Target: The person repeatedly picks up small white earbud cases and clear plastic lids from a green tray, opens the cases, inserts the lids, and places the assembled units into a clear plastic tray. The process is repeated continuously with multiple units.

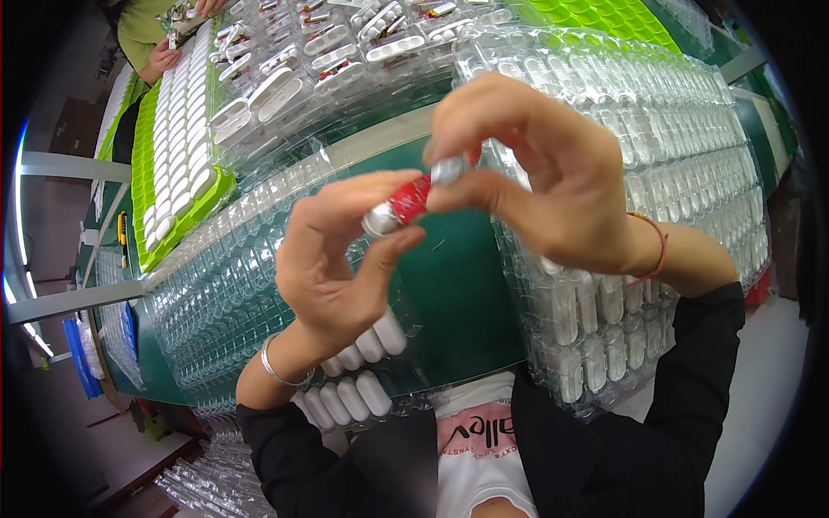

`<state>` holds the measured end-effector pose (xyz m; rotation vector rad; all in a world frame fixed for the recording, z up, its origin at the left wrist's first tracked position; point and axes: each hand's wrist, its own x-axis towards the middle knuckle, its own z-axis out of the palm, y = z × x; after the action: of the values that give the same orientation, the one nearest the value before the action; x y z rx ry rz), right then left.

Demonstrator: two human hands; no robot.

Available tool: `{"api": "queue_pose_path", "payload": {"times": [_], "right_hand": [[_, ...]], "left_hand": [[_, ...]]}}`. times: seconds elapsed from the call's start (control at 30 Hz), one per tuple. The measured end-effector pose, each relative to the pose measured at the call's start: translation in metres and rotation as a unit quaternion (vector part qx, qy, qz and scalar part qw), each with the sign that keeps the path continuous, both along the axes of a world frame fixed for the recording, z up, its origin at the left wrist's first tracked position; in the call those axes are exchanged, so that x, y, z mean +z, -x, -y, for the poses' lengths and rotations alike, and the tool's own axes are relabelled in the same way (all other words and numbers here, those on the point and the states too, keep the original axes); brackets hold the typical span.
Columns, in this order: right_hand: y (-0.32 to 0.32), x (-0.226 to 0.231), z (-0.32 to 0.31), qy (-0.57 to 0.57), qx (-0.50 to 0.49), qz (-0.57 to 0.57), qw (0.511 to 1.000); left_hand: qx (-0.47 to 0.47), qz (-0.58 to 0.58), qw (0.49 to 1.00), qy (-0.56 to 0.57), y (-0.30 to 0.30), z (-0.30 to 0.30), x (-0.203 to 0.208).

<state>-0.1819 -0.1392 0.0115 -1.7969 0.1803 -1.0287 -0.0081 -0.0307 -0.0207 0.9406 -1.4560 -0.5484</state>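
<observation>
Grip of left hand (332,259) and right hand (535,173) pinched shut on small red-and-silver battery (406,203): likely light, stiff, slick foil, best held by ends above green surface (458,285).

Green-topped workbench (458,285) crowded with clear blister trays (691,173), bright green crates (147,198) behind; pale floor (760,380) at right, possibly strip lighting (19,198) far left.

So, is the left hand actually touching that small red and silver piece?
Touching. The head view shows the left hand pinching the red and silver piece between thumb and fingertips, no gap visible.
</observation>
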Motion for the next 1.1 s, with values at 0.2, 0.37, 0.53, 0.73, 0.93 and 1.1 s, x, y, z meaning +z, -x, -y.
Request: {"api": "queue_pose_path", "payload": {"times": [0.2, 0.37, 0.53, 0.73, 0.93, 1.1], "right_hand": [[-0.002, -0.014, 0.007, -0.211, 0.067, -0.007, 0.975], [-0.004, -0.012, 0.007, -0.157, -0.015, -0.016, 0.987], [-0.004, -0.019, 0.008, -0.11, -0.009, -0.013, 0.994], [-0.005, -0.011, 0.006, -0.133, -0.011, 0.011, 0.991], [-0.008, -0.017, 0.012, 0.155, -0.077, 0.027, 0.984], [-0.013, -0.024, 0.009, 0.229, -0.104, 0.048, 0.967]], "left_hand": [[-0.009, -0.06, 0.997, -0.054, -0.002, 0.007, -0.007], [0.011, -0.076, 0.996, -0.044, 0.0, 0.012, -0.009], [0.008, -0.051, 0.997, -0.049, 0.004, 0.012, -0.011], [0.022, -0.064, 0.997, -0.035, 0.003, 0.013, -0.012], [0.021, -0.06, 0.998, -0.017, -0.002, 0.01, -0.013], [0.007, -0.078, 0.997, -0.017, 0.0, 0.008, -0.011]]}}
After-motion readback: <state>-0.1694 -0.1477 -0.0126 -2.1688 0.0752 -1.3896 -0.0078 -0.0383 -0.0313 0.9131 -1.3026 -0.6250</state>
